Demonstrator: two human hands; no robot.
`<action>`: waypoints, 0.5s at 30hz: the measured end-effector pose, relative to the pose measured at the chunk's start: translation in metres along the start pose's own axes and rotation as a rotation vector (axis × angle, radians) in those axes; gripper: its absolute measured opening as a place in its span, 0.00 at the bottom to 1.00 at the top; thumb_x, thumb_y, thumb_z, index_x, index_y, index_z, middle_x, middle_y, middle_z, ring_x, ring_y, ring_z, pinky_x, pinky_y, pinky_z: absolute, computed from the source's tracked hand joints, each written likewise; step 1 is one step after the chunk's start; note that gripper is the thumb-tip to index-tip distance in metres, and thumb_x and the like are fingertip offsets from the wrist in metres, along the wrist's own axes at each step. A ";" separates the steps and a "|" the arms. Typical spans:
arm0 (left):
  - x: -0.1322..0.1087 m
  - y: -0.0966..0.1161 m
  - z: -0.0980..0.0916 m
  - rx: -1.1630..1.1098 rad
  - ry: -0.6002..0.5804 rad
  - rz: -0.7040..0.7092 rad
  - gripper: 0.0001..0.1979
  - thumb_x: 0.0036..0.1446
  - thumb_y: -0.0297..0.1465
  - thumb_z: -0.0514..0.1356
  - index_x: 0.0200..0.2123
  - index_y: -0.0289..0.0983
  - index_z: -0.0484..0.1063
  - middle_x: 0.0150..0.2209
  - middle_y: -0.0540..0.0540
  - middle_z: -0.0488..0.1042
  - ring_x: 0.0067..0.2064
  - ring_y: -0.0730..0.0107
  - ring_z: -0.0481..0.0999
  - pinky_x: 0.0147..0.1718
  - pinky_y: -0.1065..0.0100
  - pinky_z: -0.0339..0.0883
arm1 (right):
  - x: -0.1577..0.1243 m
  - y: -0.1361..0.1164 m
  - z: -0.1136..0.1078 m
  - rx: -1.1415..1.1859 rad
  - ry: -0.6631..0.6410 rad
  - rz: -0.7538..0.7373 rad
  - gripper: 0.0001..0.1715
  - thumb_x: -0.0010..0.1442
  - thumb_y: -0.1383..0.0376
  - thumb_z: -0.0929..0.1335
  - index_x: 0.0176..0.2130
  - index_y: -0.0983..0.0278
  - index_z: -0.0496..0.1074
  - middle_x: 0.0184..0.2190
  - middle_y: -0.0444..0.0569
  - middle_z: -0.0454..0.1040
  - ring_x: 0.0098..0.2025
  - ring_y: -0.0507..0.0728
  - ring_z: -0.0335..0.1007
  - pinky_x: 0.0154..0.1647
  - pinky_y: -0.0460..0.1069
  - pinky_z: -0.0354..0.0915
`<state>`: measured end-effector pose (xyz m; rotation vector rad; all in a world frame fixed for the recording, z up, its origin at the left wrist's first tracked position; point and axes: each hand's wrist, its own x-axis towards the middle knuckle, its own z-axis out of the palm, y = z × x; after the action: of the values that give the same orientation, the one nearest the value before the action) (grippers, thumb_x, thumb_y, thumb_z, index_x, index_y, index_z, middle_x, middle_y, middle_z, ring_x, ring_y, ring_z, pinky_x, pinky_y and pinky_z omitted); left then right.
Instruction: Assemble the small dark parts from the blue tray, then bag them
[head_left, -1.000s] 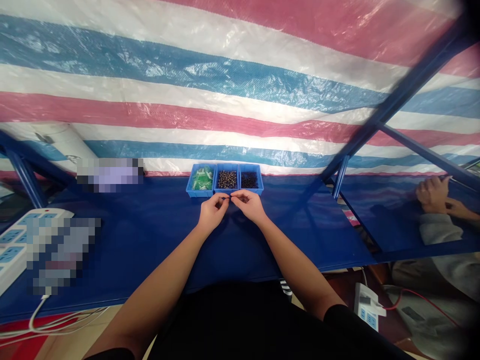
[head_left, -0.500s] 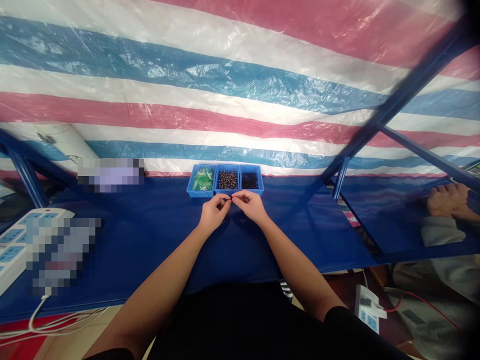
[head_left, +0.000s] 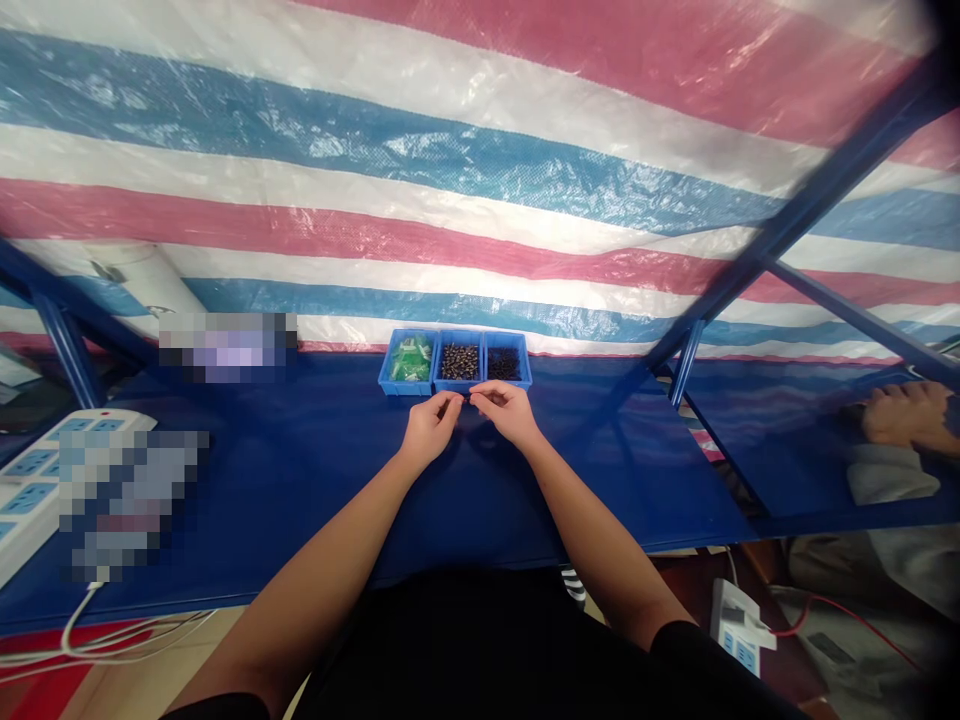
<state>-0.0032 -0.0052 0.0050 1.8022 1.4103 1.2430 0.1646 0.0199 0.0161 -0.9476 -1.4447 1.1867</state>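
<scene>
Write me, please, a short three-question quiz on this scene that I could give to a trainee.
1. True or false: the left hand and the right hand are close together, near the row of blue bins.

2. Multiple choice: what does the middle bin hold?
a) mostly green contents
b) many small brownish, shiny pieces
c) small black pieces

3. Fill in the missing word: as the wearer sees it, the white power strip with blue sockets lies on the blue table to the ____ of the bins.

Key: 1. True. 2. b. 3. left.
</scene>
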 end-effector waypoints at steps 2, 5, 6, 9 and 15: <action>0.000 0.001 0.000 -0.006 -0.006 0.001 0.17 0.62 0.43 0.53 0.38 0.37 0.75 0.23 0.51 0.72 0.25 0.72 0.70 0.28 0.71 0.62 | 0.000 0.001 0.000 0.008 0.001 -0.006 0.16 0.51 0.55 0.72 0.37 0.63 0.77 0.32 0.48 0.78 0.30 0.54 0.73 0.33 0.49 0.70; 0.000 0.000 0.000 0.007 -0.017 0.004 0.16 0.61 0.43 0.54 0.36 0.38 0.75 0.23 0.51 0.71 0.25 0.72 0.69 0.28 0.71 0.62 | 0.000 0.003 0.000 0.002 -0.003 -0.022 0.15 0.51 0.56 0.72 0.36 0.63 0.77 0.32 0.48 0.78 0.31 0.54 0.73 0.34 0.49 0.70; 0.000 0.000 0.000 0.011 -0.019 0.008 0.16 0.61 0.42 0.55 0.36 0.38 0.75 0.23 0.51 0.71 0.25 0.73 0.68 0.27 0.71 0.61 | 0.000 0.003 0.000 0.000 -0.007 -0.021 0.15 0.52 0.56 0.72 0.37 0.63 0.77 0.32 0.48 0.78 0.30 0.53 0.72 0.33 0.49 0.69; 0.001 -0.001 0.001 0.002 -0.001 0.027 0.13 0.60 0.41 0.56 0.38 0.38 0.74 0.21 0.53 0.67 0.23 0.74 0.65 0.26 0.72 0.60 | 0.001 0.005 0.000 -0.011 -0.015 -0.006 0.15 0.52 0.57 0.72 0.38 0.62 0.77 0.31 0.48 0.77 0.27 0.52 0.70 0.30 0.48 0.68; 0.001 -0.002 0.002 0.001 0.031 0.047 0.12 0.58 0.39 0.58 0.39 0.39 0.73 0.20 0.54 0.64 0.22 0.76 0.62 0.25 0.73 0.58 | 0.001 0.006 0.000 -0.043 -0.005 -0.012 0.15 0.52 0.56 0.72 0.37 0.63 0.77 0.31 0.48 0.78 0.29 0.53 0.71 0.31 0.48 0.68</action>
<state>-0.0022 -0.0032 0.0033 1.8336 1.3929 1.2999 0.1643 0.0226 0.0105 -0.9649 -1.4831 1.1545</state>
